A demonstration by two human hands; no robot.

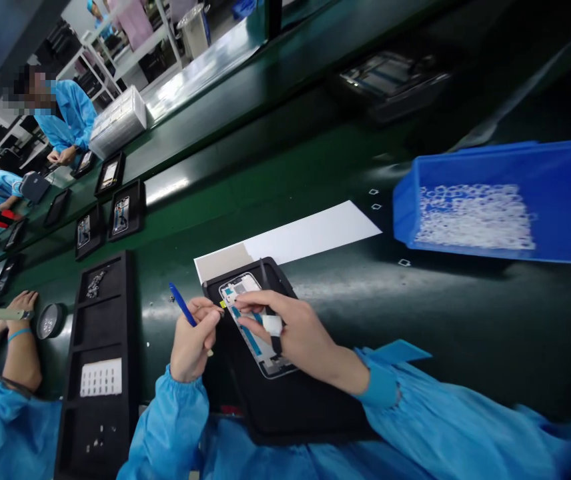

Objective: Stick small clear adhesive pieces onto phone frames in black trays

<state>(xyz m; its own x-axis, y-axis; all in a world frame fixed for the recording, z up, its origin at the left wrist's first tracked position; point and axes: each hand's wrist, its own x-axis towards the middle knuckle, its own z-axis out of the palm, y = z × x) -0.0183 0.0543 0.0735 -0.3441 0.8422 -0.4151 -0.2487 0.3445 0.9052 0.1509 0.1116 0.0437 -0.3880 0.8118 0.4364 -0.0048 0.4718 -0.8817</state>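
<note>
A phone frame (245, 313) with teal and blue parts lies in a black holder tray (290, 400) in front of me. My left hand (193, 340) is closed round a blue pen-like tool (182, 304), its tip near a small yellow piece at the frame's left edge. My right hand (298, 333) rests on the frame, fingers pressed together over it, holding a thin black tool (268, 300); one finger carries white tape.
A white sheet (310, 235) lies behind the tray. A blue bin (560, 173) with clear small parts stands at the right. A black compartment tray (98, 373) sits at the left, beside a co-worker's arm (20, 340). More phone trays (125, 210) line the green belt.
</note>
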